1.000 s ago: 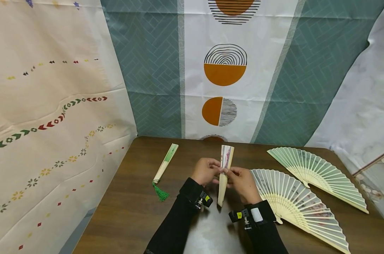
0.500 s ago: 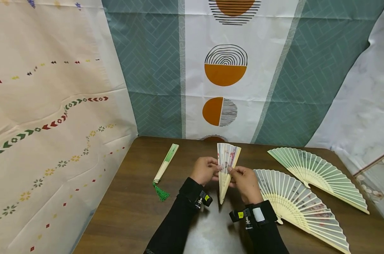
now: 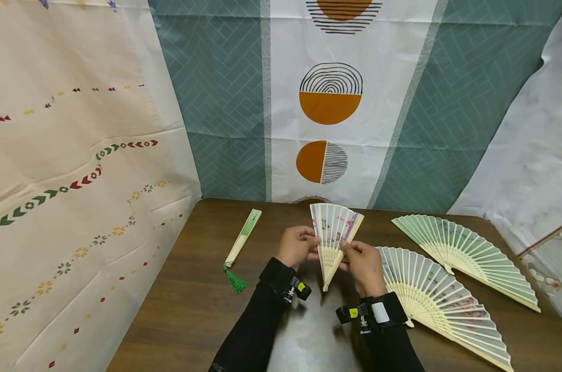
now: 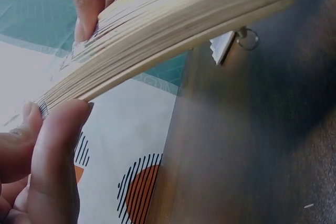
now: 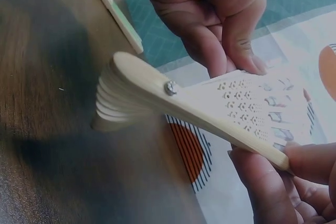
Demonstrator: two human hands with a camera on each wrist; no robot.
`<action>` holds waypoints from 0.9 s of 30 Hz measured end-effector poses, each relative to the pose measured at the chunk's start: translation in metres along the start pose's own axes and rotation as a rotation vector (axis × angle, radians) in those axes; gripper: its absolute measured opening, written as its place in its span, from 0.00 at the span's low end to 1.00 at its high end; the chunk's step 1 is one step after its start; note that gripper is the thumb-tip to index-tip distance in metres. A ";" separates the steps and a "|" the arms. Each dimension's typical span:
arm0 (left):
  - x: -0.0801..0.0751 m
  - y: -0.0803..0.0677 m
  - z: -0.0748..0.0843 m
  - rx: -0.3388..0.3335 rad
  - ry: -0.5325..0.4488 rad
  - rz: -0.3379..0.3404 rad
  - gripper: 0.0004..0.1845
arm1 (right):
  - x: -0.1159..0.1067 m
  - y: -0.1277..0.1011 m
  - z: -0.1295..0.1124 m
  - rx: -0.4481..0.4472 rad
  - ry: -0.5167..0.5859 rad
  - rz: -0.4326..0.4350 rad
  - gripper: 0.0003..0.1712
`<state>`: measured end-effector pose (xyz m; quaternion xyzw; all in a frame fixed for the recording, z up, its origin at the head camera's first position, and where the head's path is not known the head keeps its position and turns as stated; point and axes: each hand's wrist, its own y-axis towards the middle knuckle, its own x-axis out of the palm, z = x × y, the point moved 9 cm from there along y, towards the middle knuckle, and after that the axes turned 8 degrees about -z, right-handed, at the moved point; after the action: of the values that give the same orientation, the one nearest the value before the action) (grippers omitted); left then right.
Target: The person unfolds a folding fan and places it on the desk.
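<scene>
A bamboo folding fan with a flowered paper leaf stands partly spread above the brown table, pivot end down. My left hand pinches its left guard stick between thumb and fingers. My right hand pinches the right guard stick. In the left wrist view the stacked ribs run past my left thumb. The right wrist view shows the fan's pivot rivet, its pierced ribs, and my left hand behind.
A closed fan with a green tassel lies on the table to the left. Two fully open fans lie to the right, a near one and a greenish far one. Patterned cloth backdrops hang behind and beside the table.
The fan in my hands has gone from closed to partly spread, as my hands draw the two guard sticks apart.
</scene>
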<state>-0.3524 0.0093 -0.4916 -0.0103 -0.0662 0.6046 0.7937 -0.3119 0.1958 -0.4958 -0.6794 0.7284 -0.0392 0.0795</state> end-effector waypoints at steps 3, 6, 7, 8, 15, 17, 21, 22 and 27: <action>-0.002 0.000 -0.001 -0.002 -0.012 0.012 0.02 | -0.003 0.000 0.001 -0.001 0.009 0.021 0.20; -0.005 0.001 -0.002 0.001 -0.021 0.023 0.01 | -0.004 -0.001 0.000 -0.008 0.021 0.031 0.20; -0.005 0.001 -0.002 -0.001 -0.027 0.025 0.03 | -0.005 -0.002 0.000 -0.009 0.025 0.034 0.20; -0.006 0.001 -0.002 0.002 -0.030 0.026 0.04 | -0.005 -0.002 -0.001 -0.010 0.030 0.036 0.20; -0.009 0.001 0.000 0.021 -0.074 0.040 0.06 | -0.011 -0.002 0.002 -0.005 0.120 0.084 0.19; -0.009 0.002 0.000 0.024 -0.089 0.044 0.06 | -0.013 -0.002 0.002 -0.005 0.127 0.091 0.20; -0.011 0.001 0.001 0.036 -0.111 0.046 0.05 | -0.015 -0.002 0.004 -0.001 0.157 0.098 0.22; -0.011 0.001 0.001 0.039 -0.116 0.047 0.05 | -0.015 -0.002 0.004 0.000 0.166 0.098 0.22; -0.012 -0.001 0.002 0.047 -0.133 0.050 0.07 | -0.015 -0.002 0.002 -0.007 0.192 0.096 0.24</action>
<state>-0.3549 -0.0029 -0.4903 0.0470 -0.1044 0.6250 0.7722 -0.3087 0.2106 -0.4970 -0.6373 0.7643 -0.0978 0.0085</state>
